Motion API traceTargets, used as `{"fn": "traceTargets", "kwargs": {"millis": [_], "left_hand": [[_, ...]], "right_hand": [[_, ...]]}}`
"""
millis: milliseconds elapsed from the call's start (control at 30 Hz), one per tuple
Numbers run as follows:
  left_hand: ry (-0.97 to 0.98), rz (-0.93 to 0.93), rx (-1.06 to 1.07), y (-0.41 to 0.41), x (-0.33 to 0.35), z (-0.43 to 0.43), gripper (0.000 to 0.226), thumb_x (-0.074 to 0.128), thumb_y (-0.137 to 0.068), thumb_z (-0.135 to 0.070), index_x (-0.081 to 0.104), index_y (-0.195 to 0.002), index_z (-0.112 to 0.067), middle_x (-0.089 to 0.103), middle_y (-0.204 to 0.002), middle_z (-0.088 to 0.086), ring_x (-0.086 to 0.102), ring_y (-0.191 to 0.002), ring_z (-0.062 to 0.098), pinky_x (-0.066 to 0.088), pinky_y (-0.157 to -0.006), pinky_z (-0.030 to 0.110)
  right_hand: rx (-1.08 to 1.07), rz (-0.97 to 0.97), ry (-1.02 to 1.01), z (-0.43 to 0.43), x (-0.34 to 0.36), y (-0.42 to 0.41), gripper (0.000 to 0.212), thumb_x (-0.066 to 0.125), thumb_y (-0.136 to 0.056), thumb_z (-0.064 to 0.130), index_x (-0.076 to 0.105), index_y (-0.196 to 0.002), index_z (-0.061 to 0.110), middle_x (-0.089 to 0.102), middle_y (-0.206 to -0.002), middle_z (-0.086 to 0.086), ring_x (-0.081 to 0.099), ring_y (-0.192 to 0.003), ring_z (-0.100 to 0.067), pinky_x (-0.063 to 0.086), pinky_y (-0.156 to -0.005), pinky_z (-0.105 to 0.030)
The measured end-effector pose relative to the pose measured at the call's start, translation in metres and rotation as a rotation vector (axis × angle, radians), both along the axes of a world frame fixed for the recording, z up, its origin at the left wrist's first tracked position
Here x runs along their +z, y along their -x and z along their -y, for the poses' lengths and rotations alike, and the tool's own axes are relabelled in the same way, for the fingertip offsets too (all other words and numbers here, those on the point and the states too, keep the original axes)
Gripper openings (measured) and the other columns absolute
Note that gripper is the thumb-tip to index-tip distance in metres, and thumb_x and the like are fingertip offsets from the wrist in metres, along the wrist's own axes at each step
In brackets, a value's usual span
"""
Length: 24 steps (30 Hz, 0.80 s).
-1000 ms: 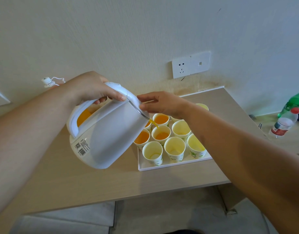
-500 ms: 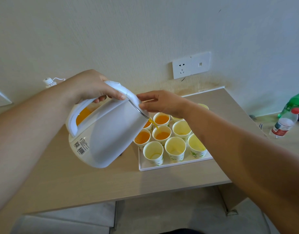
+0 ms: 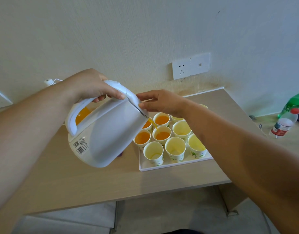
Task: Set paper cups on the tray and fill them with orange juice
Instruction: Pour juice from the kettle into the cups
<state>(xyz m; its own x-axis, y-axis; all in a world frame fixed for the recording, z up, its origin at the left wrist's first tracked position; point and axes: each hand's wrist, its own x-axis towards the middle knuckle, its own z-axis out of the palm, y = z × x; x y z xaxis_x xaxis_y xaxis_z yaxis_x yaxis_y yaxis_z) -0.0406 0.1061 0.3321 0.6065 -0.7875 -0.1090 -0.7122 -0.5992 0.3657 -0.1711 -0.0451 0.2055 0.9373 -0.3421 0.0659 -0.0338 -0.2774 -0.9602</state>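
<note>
Four paper cups (image 3: 142,137) on the tray (image 3: 176,165), on the desk's (image 3: 78,179) right half, hold orange juice (image 3: 161,119). The left hand (image 3: 88,85) grips the tilted kettle's (image 3: 111,134) handle; the right hand's (image 3: 162,102) straight fingers press its lid. Tipping further could overfill the middle cup (image 3: 162,135).

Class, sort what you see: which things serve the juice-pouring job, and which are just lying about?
In use: white plastic jug, gripped by left hand, right hand at its lid; paper cups; white rectangular tray.
Lying about: green plastic bottle; red-capped clear bottle; white wall socket.
</note>
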Motion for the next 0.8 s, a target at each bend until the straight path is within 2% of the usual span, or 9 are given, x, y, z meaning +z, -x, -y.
{"fn": "traceTargets", "kwargs": {"millis": [133,233,467,800], "left_hand": [[-0.007,0.007,0.001,0.0009,0.0019,0.0005,0.039,0.081,-0.065,-0.048,0.059,-0.061,-0.016,0.051,-0.042,-0.005,0.044,-0.044,0.014,0.035,-0.055,0.029],[-0.006,0.012,0.001,0.0018,0.003,0.0005,0.039,0.081,-0.066,-0.048,0.059,-0.061,-0.016,0.05,-0.04,-0.006,0.044,-0.044,0.014,0.035,-0.055,0.029],[0.001,0.008,-0.002,0.0034,0.0038,0.0006,0.038,0.081,-0.066,-0.046,0.06,-0.062,-0.016,0.052,-0.045,-0.003,0.044,-0.044,0.014,0.036,-0.056,0.029],[-0.001,0.019,-0.008,0.0051,0.0057,0.0008,0.037,0.081,-0.066,-0.046,0.061,-0.064,-0.014,0.053,-0.048,-0.001,0.044,-0.045,0.015,0.036,-0.056,0.03]], "right_hand": [[-0.001,-0.002,-0.004,0.0015,-0.0008,-0.0016,0.05,0.067,-0.087,0.026,0.054,-0.135,0.015,0.06,-0.129,0.0,0.058,-0.116,-0.012,0.048,-0.1,-0.029],[-0.003,0.002,-0.003,0.0016,0.0001,-0.0015,0.05,0.067,-0.088,0.026,0.054,-0.135,0.015,0.06,-0.13,0.0,0.058,-0.116,-0.012,0.048,-0.1,-0.029],[-0.003,-0.003,-0.028,0.0013,0.0017,-0.001,0.051,0.067,-0.088,0.024,0.053,-0.135,0.014,0.06,-0.13,-0.001,0.058,-0.116,-0.012,0.048,-0.1,-0.03],[-0.003,0.006,-0.018,0.0001,0.0043,0.0004,0.048,0.066,-0.089,0.023,0.054,-0.135,0.014,0.06,-0.13,0.001,0.058,-0.115,-0.011,0.049,-0.097,-0.023]]}}
